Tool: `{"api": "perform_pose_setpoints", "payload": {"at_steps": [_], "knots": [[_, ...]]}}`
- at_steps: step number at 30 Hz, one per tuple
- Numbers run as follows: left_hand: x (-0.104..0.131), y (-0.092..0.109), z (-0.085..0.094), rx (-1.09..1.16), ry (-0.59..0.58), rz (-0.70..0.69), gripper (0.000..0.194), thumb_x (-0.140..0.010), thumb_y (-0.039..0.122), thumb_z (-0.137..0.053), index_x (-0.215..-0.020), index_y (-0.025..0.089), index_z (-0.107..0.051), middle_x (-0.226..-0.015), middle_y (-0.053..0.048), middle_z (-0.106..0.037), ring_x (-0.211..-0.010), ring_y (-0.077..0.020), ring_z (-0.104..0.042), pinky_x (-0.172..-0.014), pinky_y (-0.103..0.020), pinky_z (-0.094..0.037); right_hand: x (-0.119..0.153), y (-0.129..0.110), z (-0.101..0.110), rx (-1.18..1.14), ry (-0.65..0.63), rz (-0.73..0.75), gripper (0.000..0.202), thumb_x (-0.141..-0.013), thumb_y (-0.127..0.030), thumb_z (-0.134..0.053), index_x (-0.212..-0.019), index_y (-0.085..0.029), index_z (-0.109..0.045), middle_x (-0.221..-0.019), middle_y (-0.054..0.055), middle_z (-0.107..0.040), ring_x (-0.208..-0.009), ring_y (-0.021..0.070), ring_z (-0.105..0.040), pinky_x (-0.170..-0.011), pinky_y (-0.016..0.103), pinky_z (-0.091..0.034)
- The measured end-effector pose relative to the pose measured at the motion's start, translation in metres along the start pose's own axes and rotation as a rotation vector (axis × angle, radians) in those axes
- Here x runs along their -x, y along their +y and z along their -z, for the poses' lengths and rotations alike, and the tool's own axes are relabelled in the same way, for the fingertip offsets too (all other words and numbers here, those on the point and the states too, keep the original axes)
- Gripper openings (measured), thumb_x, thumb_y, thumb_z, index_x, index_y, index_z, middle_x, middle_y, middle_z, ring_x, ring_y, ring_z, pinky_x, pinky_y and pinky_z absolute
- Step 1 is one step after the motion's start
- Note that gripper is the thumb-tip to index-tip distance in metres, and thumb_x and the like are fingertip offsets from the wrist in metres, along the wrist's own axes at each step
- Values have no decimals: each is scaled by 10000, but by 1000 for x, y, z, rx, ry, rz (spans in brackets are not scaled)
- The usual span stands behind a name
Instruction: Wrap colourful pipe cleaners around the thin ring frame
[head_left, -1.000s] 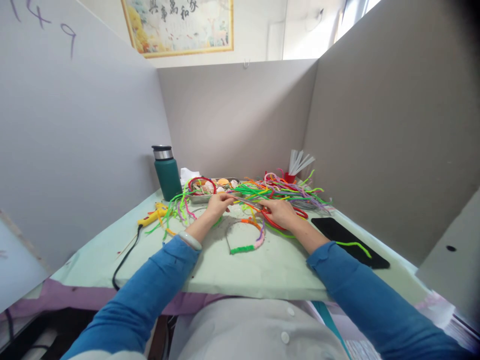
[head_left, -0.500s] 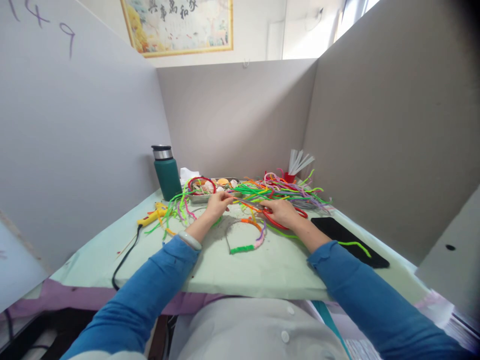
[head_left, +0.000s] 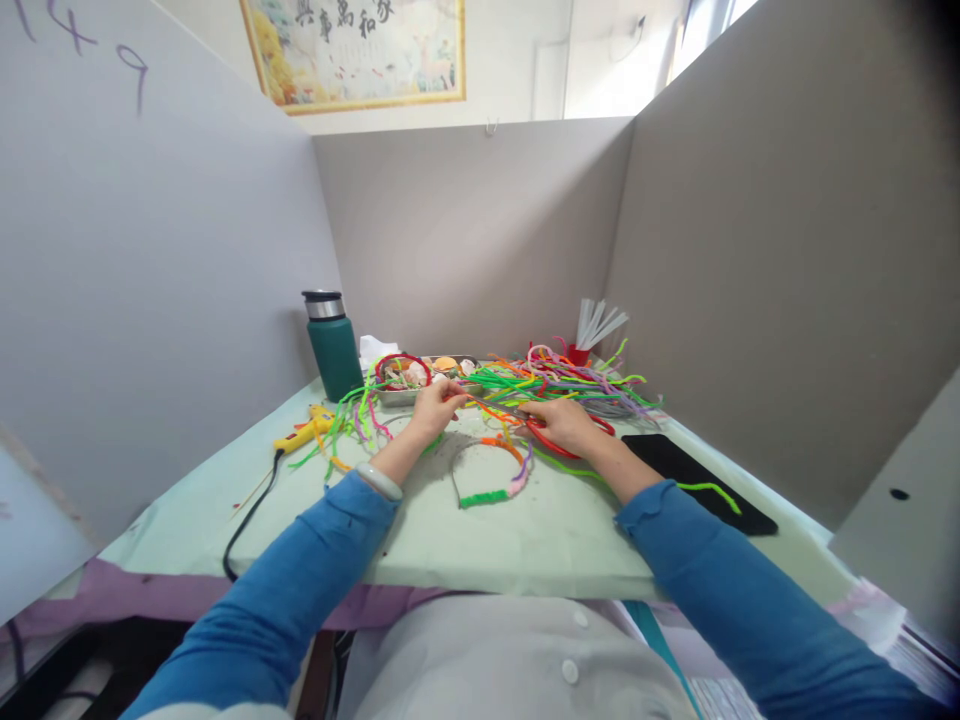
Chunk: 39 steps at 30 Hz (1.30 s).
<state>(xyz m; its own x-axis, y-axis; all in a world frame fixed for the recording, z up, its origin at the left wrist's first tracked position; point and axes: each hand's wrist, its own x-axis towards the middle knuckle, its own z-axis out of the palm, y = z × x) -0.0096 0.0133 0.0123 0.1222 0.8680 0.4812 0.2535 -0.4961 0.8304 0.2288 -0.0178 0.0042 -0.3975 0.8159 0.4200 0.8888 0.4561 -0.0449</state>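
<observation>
My right hand (head_left: 564, 424) is closed on a pair of red-handled scissors (head_left: 553, 442), whose blades point left. My left hand (head_left: 439, 408) pinches the end of an orange pipe cleaner (head_left: 489, 406) close to the blade tips. Most of that piece is thin and partly hidden by the scissors. On the table below both hands lies a headband (head_left: 485, 498), wrapped in green, pink, purple and orange along one side, with its left side bare and grey.
A metal tray (head_left: 397, 397) of small decorations stands behind my left hand. To its right spreads a pile of colourful pipe cleaners (head_left: 525, 382) by a red cup (head_left: 578, 355) of white sticks. A yellow glue gun (head_left: 300, 436), green bottle (head_left: 334, 355) and black phone-like slab (head_left: 675, 470) flank the work.
</observation>
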Motion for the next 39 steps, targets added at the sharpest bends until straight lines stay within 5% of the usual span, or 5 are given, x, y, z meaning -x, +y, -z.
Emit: {"api": "perform_pose_setpoints", "payload": {"at_steps": [14,27,39], "knots": [[-1,-2,-1,90,21,11,137,-656,217,-631,-716,115,-561,-619,-7,-561,-501,-76,-492,-409,-182,-436,1,-5,1,22,-1,-12,505,-765,-628,-412,-1021,-259,-641,-794,46,-671,-729,182,-580,-577,241,-310],[5,1,-1,539,-161,362,137,-729,183,-604,-833,97,-578,-646,-25,-593,-405,-31,-415,-460,-204,-451,0,-6,-2,115,48,-24,400,-802,-527,-401,-974,-254,-639,-792,53,-674,-724,186,-579,-559,253,-272],[4,1,-2,471,-181,330,92,-744,184,-586,-740,106,-538,-666,-26,-589,-408,-28,-403,-480,-230,-490,1,-14,1,158,79,-28,432,-802,-557,-374,-993,-252,-613,-835,53,-672,-730,186,-573,-558,250,-270]]}}
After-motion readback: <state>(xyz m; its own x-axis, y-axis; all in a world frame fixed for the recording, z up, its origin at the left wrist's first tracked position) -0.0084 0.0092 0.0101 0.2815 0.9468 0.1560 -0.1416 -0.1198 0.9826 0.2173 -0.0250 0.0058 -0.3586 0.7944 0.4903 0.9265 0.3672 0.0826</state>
